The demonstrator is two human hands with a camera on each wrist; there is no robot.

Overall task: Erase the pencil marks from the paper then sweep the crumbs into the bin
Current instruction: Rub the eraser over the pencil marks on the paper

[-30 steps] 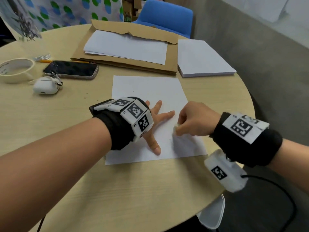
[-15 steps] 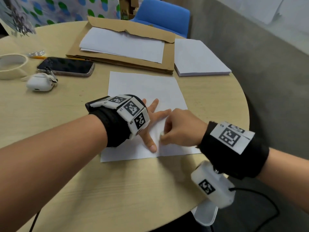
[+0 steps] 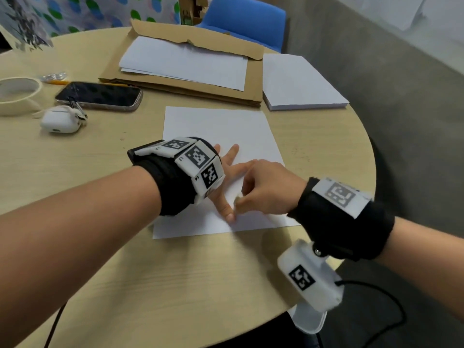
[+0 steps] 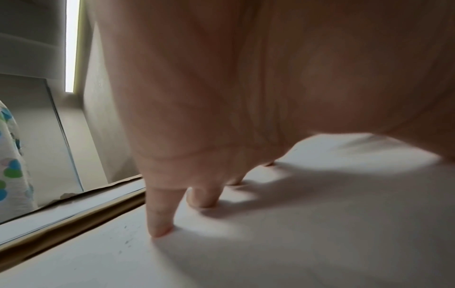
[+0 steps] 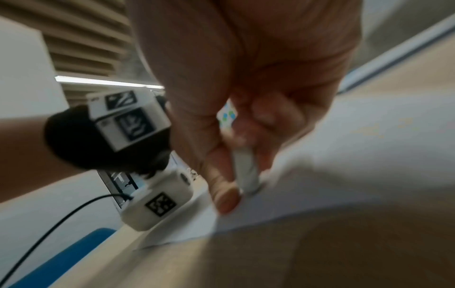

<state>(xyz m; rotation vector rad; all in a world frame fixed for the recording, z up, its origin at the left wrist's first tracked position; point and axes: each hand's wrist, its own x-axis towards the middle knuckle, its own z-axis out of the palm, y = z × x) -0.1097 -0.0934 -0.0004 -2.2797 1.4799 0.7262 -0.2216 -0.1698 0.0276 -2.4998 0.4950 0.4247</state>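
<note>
Paper (image 3: 221, 126), one white sheet, lies flat on the round wooden surface (image 3: 175, 285), close to its edge at about four o'clock. The left hand (image 3: 226, 177) reaches in from eight o'clock, palm down, fingers straight and spread, fingertips (image 4: 160, 230) pressing the sheet flat. The right hand (image 3: 268, 189) comes in from four o'clock, knuckles up, fingers curled, and pinches a small white eraser (image 5: 246, 167) between thumb and forefinger; the eraser's tip touches the sheet just beside the left thumb, near the sheet's six o'clock edge. Motion blur smears this hand. At ten o'clock from the sheet lie a phone (image 3: 99, 96) and a white earbud case (image 3: 61, 119); at twelve o'clock a brown envelope (image 3: 253, 81) bears more sheets.
</note>
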